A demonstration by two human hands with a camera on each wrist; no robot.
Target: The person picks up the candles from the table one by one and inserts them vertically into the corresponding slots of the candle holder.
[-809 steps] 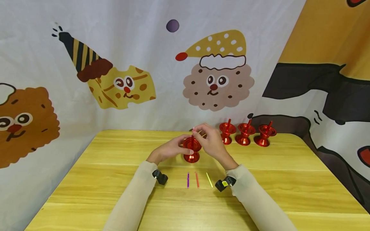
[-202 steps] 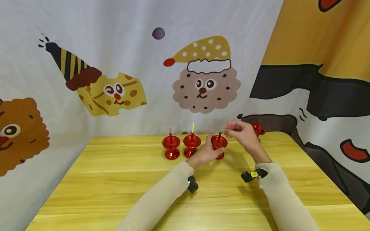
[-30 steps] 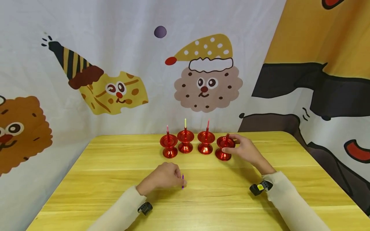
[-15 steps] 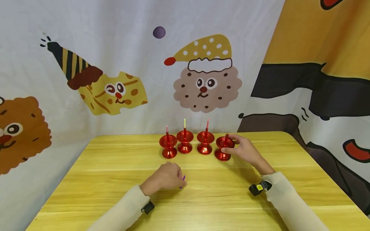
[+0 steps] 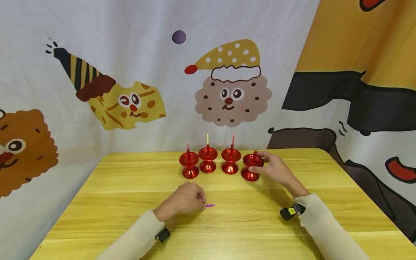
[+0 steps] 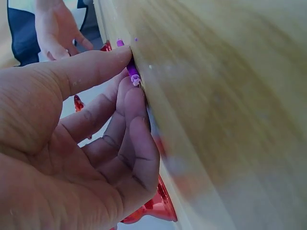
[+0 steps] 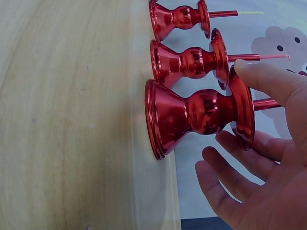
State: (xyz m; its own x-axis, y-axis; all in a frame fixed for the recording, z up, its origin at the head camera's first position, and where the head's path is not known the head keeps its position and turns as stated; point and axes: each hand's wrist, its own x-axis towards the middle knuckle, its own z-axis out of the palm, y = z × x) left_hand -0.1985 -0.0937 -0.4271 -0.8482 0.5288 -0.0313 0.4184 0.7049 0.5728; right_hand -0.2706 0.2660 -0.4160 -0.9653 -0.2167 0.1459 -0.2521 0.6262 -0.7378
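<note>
My left hand point(image 5: 186, 198) is low over the front-middle of the table, pinching a thin purple candle point(image 5: 210, 205) between thumb and fingertips. The candle points right in the head view. In the left wrist view the purple candle point(image 6: 133, 71) shows close along the tabletop, the thumb across its middle. My right hand point(image 5: 276, 168) grips the dish rim of the rightmost red candle holder point(image 5: 250, 176), thumb on the near side. In the right wrist view this holder point(image 7: 206, 112) stands with its base on the table; its central tube point(image 7: 266, 104) bears no candle.
Left of it stand three more red holders, with a pink candle point(image 5: 187, 145), a yellow candle point(image 5: 208, 139) and a red candle point(image 5: 233, 139) upright in them. Behind the wooden table point(image 5: 130, 173) hangs a cartoon-printed cloth point(image 5: 146, 43).
Over the last second my left fingers turned the purple candle from pointing away to pointing right. My right hand stayed on its holder. Since the oldest frame, three candles went into holders, which were regrouped.
</note>
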